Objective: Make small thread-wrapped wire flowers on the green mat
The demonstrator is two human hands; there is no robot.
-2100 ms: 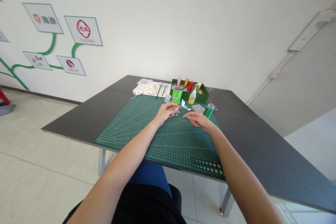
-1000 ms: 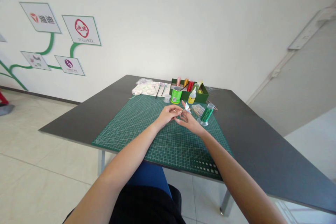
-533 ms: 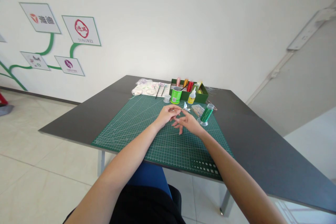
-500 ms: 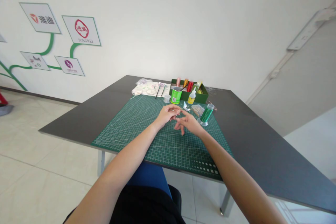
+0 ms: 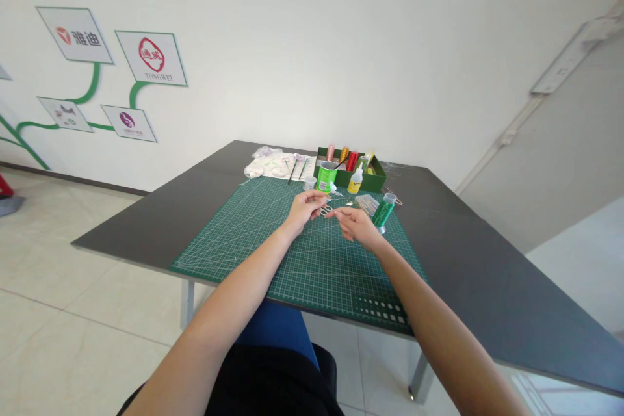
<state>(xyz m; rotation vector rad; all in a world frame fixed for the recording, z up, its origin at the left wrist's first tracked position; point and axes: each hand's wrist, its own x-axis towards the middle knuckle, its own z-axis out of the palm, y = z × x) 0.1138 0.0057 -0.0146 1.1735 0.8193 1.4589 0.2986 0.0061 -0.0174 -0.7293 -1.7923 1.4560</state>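
Note:
My left hand (image 5: 303, 211) is raised over the green cutting mat (image 5: 312, 266), thumb and fingertips pinched together. Something small and pale seems to be at its fingertips, too small to name. Close by on the right, my right hand (image 5: 358, 225) has its thumb and index finger pressed together, pointing at the left hand; whatever they pinch, perhaps something thin, does not show clearly. Between the two hands appear the loop handles of small scissors (image 5: 326, 210). Just beyond my right hand stands a spool of green thread (image 5: 384, 210), beside a clear case (image 5: 367, 204).
Behind the hands are a bright green tub (image 5: 326, 177), a small white cup (image 5: 309, 183) and a glue bottle (image 5: 355, 180). A dark green box (image 5: 375, 181) holds several coloured spools. Brushes (image 5: 293, 169) lie on white paper (image 5: 273, 166) at the back left. A wall rises behind the table.
My left hand has shifted slightly left and up, my right hand to the right, widening the gap. The scissors' handles now show between them. The right hand's lower fingers have curled in.

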